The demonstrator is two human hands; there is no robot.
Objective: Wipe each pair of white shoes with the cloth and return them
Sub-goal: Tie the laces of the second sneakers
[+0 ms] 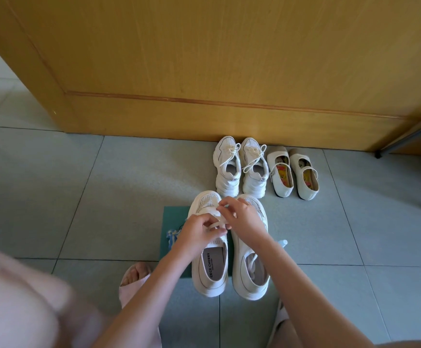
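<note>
1. Readable text: the insole point(211, 264) of the left shoe of the near pair of white trainers point(248, 277) is printed "CE CE CHERRY"; the smaller line under it is too small for me to read.
2. Task item position: this pair stands side by side on the tiled floor point(54, 197), toes toward the wooden door point(204, 59), partly over a green mat point(174, 222).
3. Left hand point(202, 229): grip curled, pinching the white lace point(217, 224) over the left shoe.
4. Right hand point(242, 217): grip pinching the same lace from the other side, and the hand covers the right shoe's forefoot.
5. Surroundings: white lace-up trainers point(239, 169) and cream strap shoes point(292, 174) with colourful insoles stand against the door.
6. A blue-and-white item point(172, 237) lies beside the left wrist; I cannot tell what it is.
7. A small clear bottle point(283, 243) shows behind the right forearm.
8. A foot in a pink slipper point(134, 280) rests near the mat.
</note>
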